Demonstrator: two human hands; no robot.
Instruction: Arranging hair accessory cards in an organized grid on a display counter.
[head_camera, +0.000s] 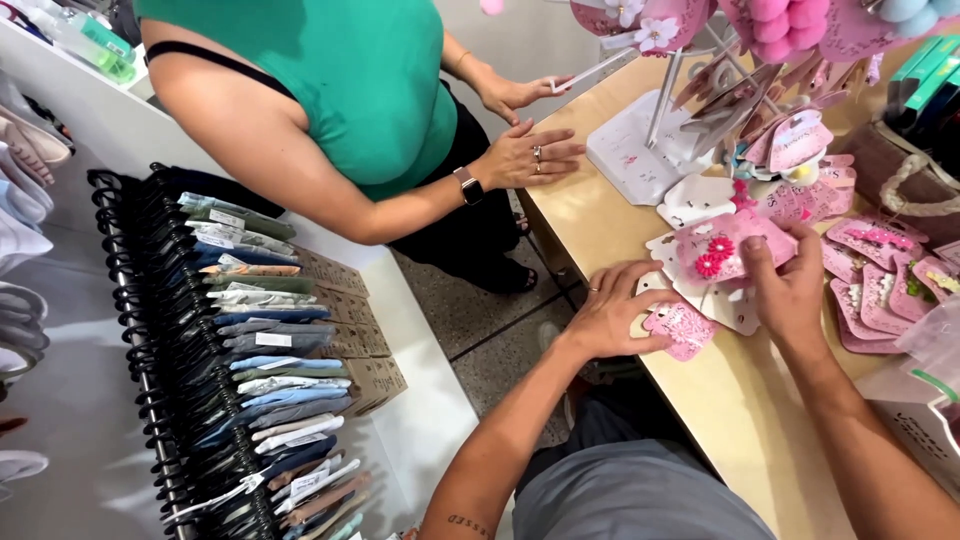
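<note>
My left hand (618, 312) rests on the wooden counter (735, 400), its fingers on a small pink accessory card (683, 327). A pink heart-shaped card with red flower clips (715, 250) is pinched in my right hand (787, 282), held just above several white and pink cards (712, 298) lying on the counter. More pink cards with hair clips (880, 275) are spread to the right of that hand.
A person in a green top (360, 80) stands across the counter corner, both hands (525, 155) on its edge. A white display stand (660, 120) hung with cards rises at the back. A rack of hung clothes (250, 350) fills the left.
</note>
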